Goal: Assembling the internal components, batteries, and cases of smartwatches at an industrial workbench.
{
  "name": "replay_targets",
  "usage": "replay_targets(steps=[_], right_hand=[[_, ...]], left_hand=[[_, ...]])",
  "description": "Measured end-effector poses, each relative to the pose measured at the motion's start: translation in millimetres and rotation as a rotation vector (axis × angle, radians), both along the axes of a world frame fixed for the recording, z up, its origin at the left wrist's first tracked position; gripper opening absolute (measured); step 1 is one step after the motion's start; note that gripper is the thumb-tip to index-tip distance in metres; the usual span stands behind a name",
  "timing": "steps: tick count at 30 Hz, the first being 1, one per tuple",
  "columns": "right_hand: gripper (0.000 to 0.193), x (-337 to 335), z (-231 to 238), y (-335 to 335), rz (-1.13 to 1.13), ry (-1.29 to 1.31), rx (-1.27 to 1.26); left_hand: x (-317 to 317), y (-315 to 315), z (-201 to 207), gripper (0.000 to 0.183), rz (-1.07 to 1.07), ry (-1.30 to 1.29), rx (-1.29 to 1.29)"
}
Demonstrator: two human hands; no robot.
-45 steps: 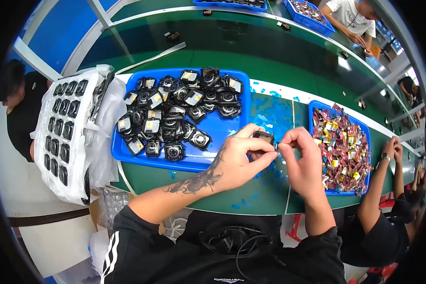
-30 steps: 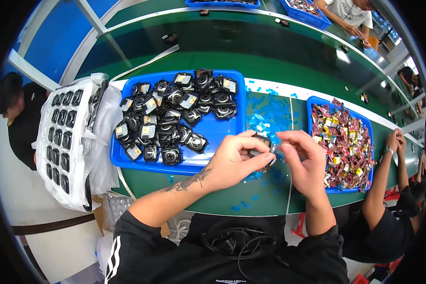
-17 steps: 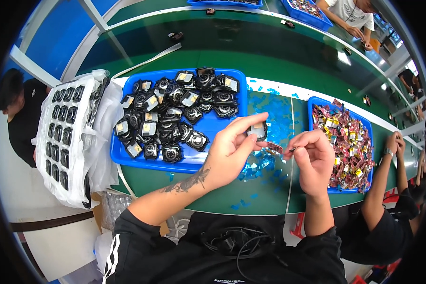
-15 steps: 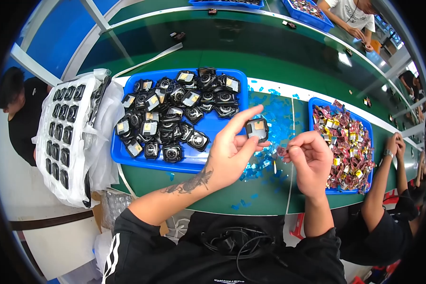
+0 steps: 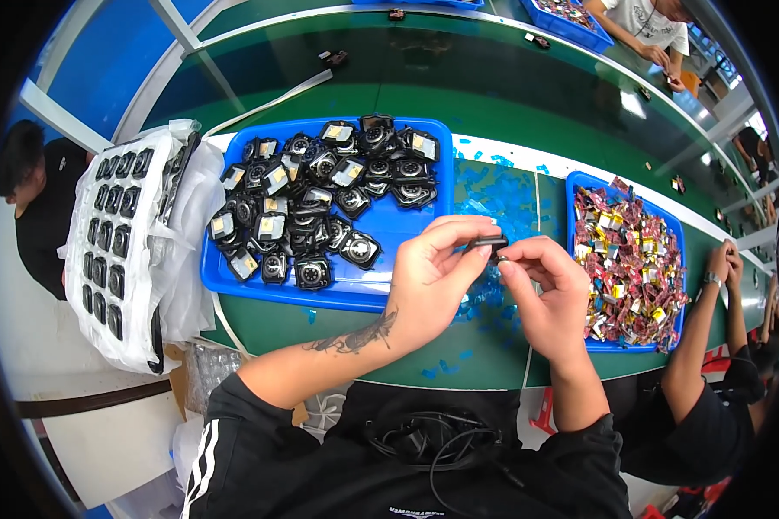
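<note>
My left hand (image 5: 433,281) grips a black smartwatch case (image 5: 491,242) by its edges, seen almost side-on. My right hand (image 5: 552,298) is pinched at the right end of the case; the tiny thing between its thumb and forefinger is too small to make out. Left of my hands lies a blue tray (image 5: 372,242) with many black watch cases (image 5: 312,199), several showing round sensor backs and others pale rectangular parts. On my right a second blue tray (image 5: 571,203) holds a heap of small reddish parts (image 5: 627,268) with yellow and silver bits.
Scraps of blue film (image 5: 506,199) litter the green bench between the trays. At far left a stack of white trays (image 5: 112,251) carries rows of black cases. A co-worker's hands (image 5: 725,259) are at right; another person (image 5: 658,39) works across the bench.
My left hand has turned the watch case from facing up to nearly edge-on. My right hand has moved left and up, so its fingertips now meet the case.
</note>
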State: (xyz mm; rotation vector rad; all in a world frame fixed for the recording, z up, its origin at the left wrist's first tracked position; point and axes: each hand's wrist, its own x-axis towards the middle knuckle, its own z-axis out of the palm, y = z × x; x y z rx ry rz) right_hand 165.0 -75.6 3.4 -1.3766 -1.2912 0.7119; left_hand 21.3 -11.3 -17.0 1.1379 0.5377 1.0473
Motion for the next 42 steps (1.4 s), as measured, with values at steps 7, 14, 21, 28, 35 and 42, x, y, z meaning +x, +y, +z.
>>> replay_targets(steps=[7,14,21,28,35,42], right_hand=[[0.011,1.8,-0.6,1.1,-0.064,0.019,0.045],[0.012,3.0,-0.3,-4.1,-0.070,-0.108,0.043],[0.012,2.9,1.8,-3.8,-0.110,-0.174,0.084],[0.011,5.2,1.7,-3.1,-0.112,-0.199,0.098],[0.008,8.0,11.7,-5.2,-0.071,-0.199,0.016],[0.019,11.8,13.2,-3.3,-0.143,-0.368,0.127]], left_hand=[[-7.5,3.2,4.8,0.032,-0.207,0.112,-0.186],[-7.8,2.5,8.9,0.039,-0.205,0.023,-0.232],[-6.8,0.1,7.3,0.041,-0.259,0.050,-0.099],[-5.4,-2.1,0.3,0.043,-0.281,0.034,-0.065],[-5.8,-4.2,-0.7,0.042,-0.280,0.082,-0.014],[-9.5,-1.0,3.0,0.040,-0.354,0.081,-0.023]])
